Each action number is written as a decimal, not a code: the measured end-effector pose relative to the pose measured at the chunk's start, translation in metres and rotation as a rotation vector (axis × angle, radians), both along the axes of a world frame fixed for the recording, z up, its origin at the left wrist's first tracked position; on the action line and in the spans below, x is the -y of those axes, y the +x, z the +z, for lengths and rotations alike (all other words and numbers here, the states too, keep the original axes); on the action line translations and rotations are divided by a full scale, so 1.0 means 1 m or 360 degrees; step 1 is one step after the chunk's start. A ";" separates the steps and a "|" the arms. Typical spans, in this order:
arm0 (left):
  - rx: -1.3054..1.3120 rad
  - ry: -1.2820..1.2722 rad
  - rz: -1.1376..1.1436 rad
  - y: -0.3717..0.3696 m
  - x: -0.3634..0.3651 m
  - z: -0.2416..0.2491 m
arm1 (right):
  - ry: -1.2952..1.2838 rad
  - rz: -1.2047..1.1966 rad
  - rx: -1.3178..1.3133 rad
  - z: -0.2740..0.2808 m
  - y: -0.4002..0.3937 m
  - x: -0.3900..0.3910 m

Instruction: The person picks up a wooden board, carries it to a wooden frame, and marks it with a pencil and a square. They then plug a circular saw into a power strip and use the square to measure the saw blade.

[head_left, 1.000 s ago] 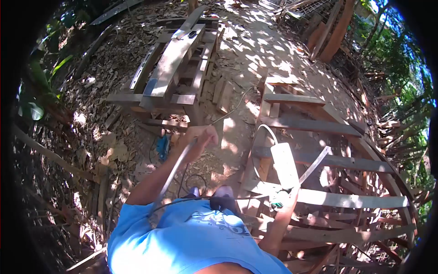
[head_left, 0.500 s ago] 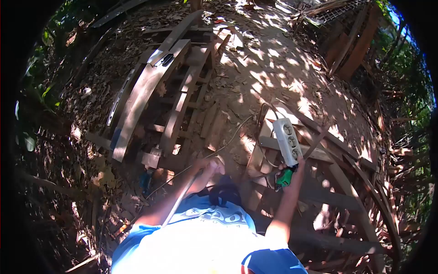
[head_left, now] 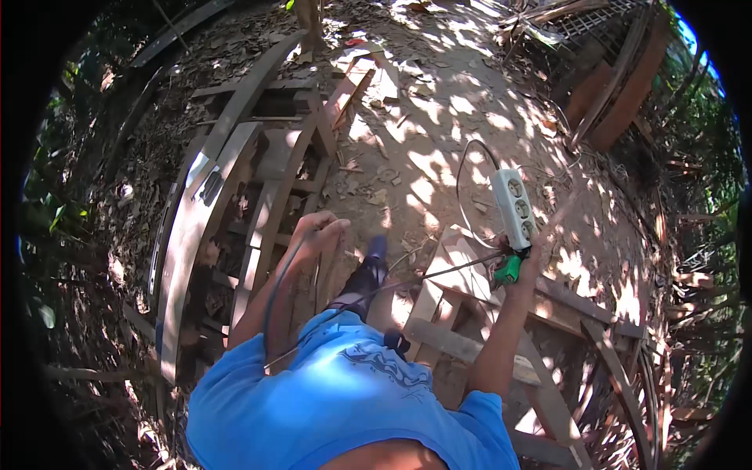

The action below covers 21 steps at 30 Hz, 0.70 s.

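Observation:
My right hand [head_left: 529, 265] is wrapped round the lower end of a white power strip [head_left: 502, 196], which points away from me with its three round sockets to the right. A green and black piece [head_left: 507, 271], whose kind I cannot make out, sits at the palm under the strip. From the strip's far end a dark cord [head_left: 459, 182] loops down. My left hand [head_left: 319, 229] is closed on a stretch of dark cable [head_left: 271, 301] that hangs along the forearm toward my body. Another length of cable crosses in front of my shirt toward the right hand.
To the left stands a wooden frame of long planks [head_left: 182, 274], with a small dark object [head_left: 210, 188] on it. Another timber frame [head_left: 446, 341] lies at the lower right. Leaf-strewn dirt ground [head_left: 423, 117] runs ahead, with boards [head_left: 627, 78] at the upper right.
I have stepped forward, and the wooden frames have shifted in view. My left hand has risen up and left with the cable. The power strip has moved slightly right and up, still held.

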<state>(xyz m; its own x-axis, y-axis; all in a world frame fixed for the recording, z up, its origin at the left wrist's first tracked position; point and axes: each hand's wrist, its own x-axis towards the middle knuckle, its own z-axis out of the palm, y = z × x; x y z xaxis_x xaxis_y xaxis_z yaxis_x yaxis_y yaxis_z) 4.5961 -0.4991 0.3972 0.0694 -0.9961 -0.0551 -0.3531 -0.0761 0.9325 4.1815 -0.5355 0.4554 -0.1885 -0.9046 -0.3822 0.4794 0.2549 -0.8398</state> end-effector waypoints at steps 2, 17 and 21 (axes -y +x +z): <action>0.0059 0.0135 0.0189 0.009 0.096 -0.020 | 0.0018 -0.0151 -0.0164 0.000 -0.012 0.075; 0.0012 -0.0123 0.0050 -0.080 0.640 -0.001 | 0.0115 -0.0974 -0.0082 -0.028 -0.236 0.335; 0.0007 -0.0103 -0.0164 -0.184 0.772 0.000 | 0.0101 -0.1220 0.0164 -0.079 -0.308 0.402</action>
